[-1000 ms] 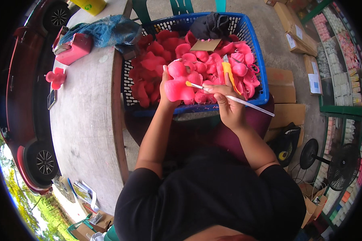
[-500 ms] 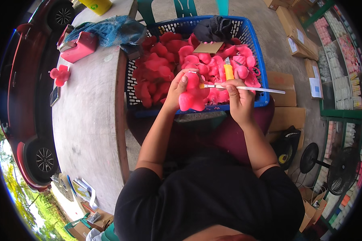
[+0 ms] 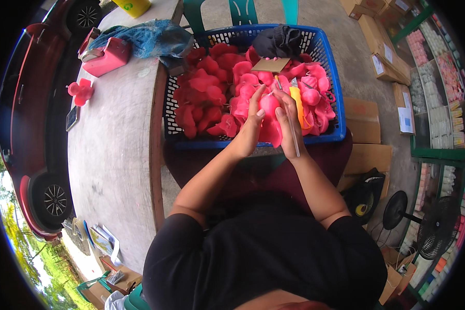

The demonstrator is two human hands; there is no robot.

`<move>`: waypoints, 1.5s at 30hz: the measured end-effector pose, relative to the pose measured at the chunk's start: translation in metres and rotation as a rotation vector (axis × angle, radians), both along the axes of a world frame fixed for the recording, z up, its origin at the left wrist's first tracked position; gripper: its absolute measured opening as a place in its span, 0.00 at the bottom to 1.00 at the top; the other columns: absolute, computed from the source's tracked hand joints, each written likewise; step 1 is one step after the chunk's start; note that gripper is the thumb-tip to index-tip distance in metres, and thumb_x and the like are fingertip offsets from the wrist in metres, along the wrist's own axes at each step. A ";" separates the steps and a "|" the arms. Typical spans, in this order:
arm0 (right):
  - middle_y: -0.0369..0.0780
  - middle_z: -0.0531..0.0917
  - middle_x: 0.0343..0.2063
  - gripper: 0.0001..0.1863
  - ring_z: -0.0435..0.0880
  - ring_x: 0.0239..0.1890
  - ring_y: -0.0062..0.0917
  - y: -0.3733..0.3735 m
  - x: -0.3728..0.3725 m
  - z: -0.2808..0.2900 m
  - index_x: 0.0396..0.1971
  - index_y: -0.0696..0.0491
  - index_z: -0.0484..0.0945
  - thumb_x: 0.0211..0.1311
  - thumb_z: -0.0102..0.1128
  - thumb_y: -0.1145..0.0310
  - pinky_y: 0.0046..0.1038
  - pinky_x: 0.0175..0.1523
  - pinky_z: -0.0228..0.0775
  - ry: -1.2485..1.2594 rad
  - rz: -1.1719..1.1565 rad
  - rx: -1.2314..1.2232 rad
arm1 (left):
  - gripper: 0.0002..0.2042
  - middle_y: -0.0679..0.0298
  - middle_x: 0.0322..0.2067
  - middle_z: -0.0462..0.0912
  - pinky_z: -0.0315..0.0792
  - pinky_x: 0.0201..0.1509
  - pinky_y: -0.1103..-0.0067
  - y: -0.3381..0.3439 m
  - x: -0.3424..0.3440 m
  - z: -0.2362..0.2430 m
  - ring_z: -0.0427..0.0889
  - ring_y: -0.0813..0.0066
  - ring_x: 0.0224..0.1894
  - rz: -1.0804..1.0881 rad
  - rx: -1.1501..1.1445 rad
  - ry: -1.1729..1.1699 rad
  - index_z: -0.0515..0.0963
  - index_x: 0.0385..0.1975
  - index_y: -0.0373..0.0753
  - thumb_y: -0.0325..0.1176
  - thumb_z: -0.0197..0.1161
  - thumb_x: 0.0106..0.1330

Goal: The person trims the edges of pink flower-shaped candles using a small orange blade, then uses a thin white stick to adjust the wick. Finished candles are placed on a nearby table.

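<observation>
Above the basket's near side, my left hand (image 3: 250, 132) and my right hand (image 3: 290, 121) face each other with a pink, lobed, wax-like figure (image 3: 269, 111) pressed between them. A slim paintbrush with a clear handle (image 3: 295, 137) is tucked in my right hand, its tip toward the far side. Beneath lies a blue plastic basket (image 3: 341, 111) heaped with similar pink wax-like pieces (image 3: 204, 82). A knife with a yellow handle (image 3: 296, 98) rests on the heap beside my right hand. Farther back are a piece of cardboard (image 3: 271, 64) and a dark cloth (image 3: 277, 43).
The pale table (image 3: 113, 170) at left carries a pink tape dispenser (image 3: 107, 58), blue netting (image 3: 144, 41), another pink figure (image 3: 81, 92) and a phone (image 3: 73, 118). At right are cardboard boxes (image 3: 364, 121), a black fan (image 3: 439, 227) and stocked shelves (image 3: 439, 152).
My right hand has moved left and closed in against the pink figure. The paintbrush has swung from lying crosswise to pointing away from me. The figure has shifted right, between both hands.
</observation>
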State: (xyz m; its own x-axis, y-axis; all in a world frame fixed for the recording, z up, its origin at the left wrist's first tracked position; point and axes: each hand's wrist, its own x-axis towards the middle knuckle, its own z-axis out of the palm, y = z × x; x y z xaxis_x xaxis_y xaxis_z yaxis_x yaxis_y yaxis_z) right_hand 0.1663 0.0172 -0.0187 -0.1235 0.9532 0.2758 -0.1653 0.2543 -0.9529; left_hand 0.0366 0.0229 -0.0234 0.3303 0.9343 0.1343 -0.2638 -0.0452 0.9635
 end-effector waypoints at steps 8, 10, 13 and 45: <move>0.43 0.66 0.60 0.19 0.60 0.65 0.26 0.016 -0.013 0.024 0.58 0.56 0.63 0.73 0.44 0.63 0.28 0.66 0.53 0.008 0.083 -0.244 | 0.40 0.51 0.60 0.65 0.62 0.63 0.70 0.008 -0.016 0.016 0.65 0.60 0.63 0.240 0.300 0.436 0.46 0.69 0.37 0.22 0.63 0.58; 0.43 0.68 0.58 0.18 0.64 0.63 0.27 0.014 -0.011 0.030 0.56 0.57 0.66 0.72 0.43 0.63 0.28 0.65 0.57 0.042 0.120 -0.249 | 0.39 0.52 0.57 0.68 0.66 0.60 0.70 0.017 -0.031 0.032 0.69 0.60 0.60 0.350 0.315 0.495 0.52 0.68 0.37 0.24 0.66 0.57; 0.45 0.71 0.54 0.17 0.72 0.58 0.29 0.017 -0.019 0.044 0.52 0.58 0.69 0.72 0.43 0.63 0.30 0.61 0.65 0.088 0.167 -0.240 | 0.29 0.55 0.45 0.73 0.71 0.52 0.73 0.029 -0.064 0.072 0.75 0.61 0.48 0.719 0.452 0.745 0.72 0.55 0.40 0.34 0.72 0.52; 0.42 0.79 0.44 0.11 0.81 0.43 0.25 0.035 -0.094 0.006 0.46 0.59 0.73 0.68 0.46 0.73 0.26 0.51 0.73 -0.206 0.534 -0.300 | 0.44 0.54 0.58 0.69 0.65 0.62 0.69 0.116 -0.454 0.075 0.69 0.57 0.60 1.625 0.096 1.235 0.60 0.62 0.38 0.42 0.76 0.45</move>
State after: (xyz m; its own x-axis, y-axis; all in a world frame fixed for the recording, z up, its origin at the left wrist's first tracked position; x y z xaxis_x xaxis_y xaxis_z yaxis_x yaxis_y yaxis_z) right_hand 0.0719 0.0520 -0.0131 -0.6242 0.7779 -0.0731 -0.0019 -0.0950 -0.9955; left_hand -0.4178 0.1393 0.0517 -0.6928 0.4072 0.5952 0.7202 0.4328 0.5422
